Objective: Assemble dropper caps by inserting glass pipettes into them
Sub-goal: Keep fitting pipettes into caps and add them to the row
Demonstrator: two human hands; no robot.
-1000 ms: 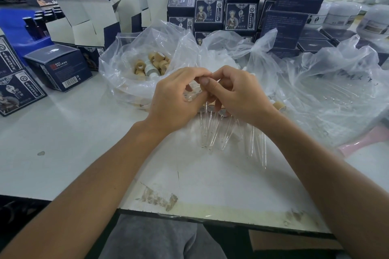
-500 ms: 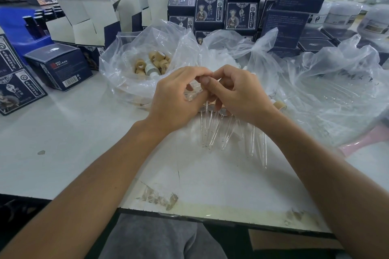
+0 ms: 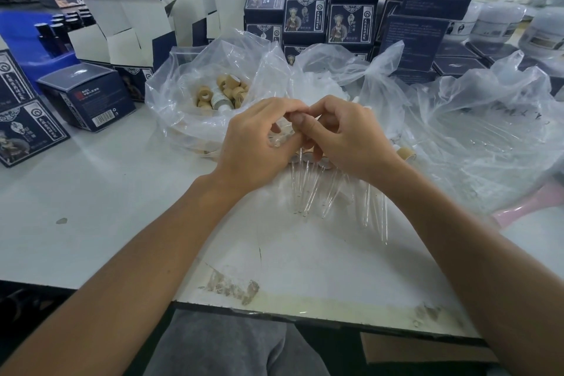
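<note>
Both hands meet above the middle of the white desk (image 3: 91,223). The left hand (image 3: 259,146) and right hand (image 3: 348,143) each have their grip closed on one small part pinched between them, mostly hidden by the fingers. Finished glass pipettes (image 3: 308,189) lie on the desk just below the hands. Behind, toward the far edge, an open plastic bag (image 3: 183,107) holds tan dropper caps (image 3: 225,91); dark boxes (image 3: 351,21) stack behind.

Bare table (image 3: 91,207) left; bags (image 3: 488,137) behind.
</note>
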